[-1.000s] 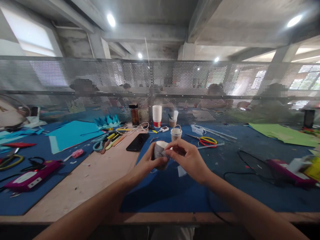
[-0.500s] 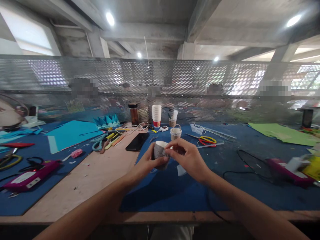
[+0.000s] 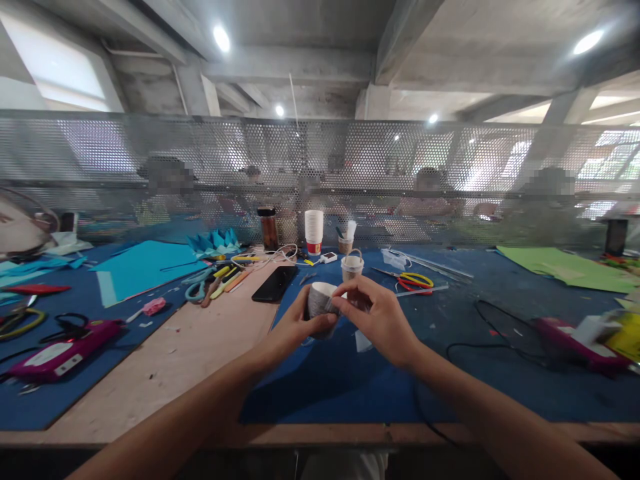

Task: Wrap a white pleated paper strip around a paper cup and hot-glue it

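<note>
A small paper cup [image 3: 320, 300] is gripped from below by my left hand [image 3: 293, 330], just above the blue table mat [image 3: 350, 380]. My right hand [image 3: 377, 319] pinches at the cup's rim with thumb and forefinger; what lies between those fingertips is too small to name. Just behind stands a second small cup with a handle [image 3: 352, 265]. A small white scrap [image 3: 361, 341] lies on the mat under my right hand.
A black phone [image 3: 275, 283] lies on a wooden board [image 3: 190, 353]. Scissors [image 3: 197, 290], pens, a stack of paper cups [image 3: 313, 232], a brown jar [image 3: 269, 229], yellow-red scissors [image 3: 415, 281], cyan paper [image 3: 140, 265], green paper [image 3: 565, 267], magenta glue guns [image 3: 60, 350] and cables surround. People sit behind a mesh screen.
Almost nothing differs. My right thumb and forefinger have shifted slightly along the cup's rim; both hands stay on the cup in the same place.
</note>
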### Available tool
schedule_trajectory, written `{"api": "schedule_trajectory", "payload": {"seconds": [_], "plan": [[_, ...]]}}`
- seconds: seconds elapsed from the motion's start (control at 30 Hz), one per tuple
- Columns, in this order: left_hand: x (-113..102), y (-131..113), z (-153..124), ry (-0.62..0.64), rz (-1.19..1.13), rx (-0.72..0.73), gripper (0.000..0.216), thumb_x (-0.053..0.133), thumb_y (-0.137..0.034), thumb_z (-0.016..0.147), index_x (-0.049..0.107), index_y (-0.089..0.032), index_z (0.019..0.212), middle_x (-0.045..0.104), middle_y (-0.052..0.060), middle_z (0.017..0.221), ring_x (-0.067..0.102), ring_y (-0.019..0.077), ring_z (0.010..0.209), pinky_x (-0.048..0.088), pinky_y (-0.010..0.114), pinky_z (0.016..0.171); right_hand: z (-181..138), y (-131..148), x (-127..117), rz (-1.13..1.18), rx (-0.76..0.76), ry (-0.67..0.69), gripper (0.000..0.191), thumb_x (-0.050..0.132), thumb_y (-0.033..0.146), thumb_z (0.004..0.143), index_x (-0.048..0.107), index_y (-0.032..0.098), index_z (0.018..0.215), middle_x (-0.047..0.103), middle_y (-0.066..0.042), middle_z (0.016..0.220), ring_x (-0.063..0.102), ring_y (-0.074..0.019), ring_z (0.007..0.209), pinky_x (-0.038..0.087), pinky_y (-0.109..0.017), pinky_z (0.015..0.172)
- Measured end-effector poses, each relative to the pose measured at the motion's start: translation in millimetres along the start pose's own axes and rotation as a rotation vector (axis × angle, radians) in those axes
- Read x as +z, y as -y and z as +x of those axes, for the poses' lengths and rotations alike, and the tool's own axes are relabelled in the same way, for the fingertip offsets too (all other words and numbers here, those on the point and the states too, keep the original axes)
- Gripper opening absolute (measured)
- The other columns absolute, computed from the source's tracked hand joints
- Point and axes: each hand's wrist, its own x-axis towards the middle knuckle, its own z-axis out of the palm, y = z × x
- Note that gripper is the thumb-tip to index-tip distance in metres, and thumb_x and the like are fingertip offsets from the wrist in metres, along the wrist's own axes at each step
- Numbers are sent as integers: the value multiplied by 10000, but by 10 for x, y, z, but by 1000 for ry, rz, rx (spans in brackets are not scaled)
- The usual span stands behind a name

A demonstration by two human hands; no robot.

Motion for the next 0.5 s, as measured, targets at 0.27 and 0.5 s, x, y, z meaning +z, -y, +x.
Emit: {"api": "schedule_trajectory", "payload": {"seconds": [0.27, 0.5], "plan": [[5, -13, -7, 14, 16, -28, 443, 779, -420, 808, 570, -232, 1151, 590, 2, 977, 536, 169, 900, 438, 279, 768, -8, -23, 28, -41, -47, -10, 29, 690, 207, 922, 694, 231, 938, 651, 13, 849, 574, -133, 735, 454, -271, 689], [-42, 69, 16, 31, -3, -8, 442, 769, -385, 816, 580, -250, 1192, 601, 7, 1018, 540, 170, 914, 430, 286, 776, -17, -32, 30, -46, -61, -23, 52, 692, 193, 920, 690, 239, 943, 656, 21, 862, 578, -127, 733, 452, -269, 691]]}}
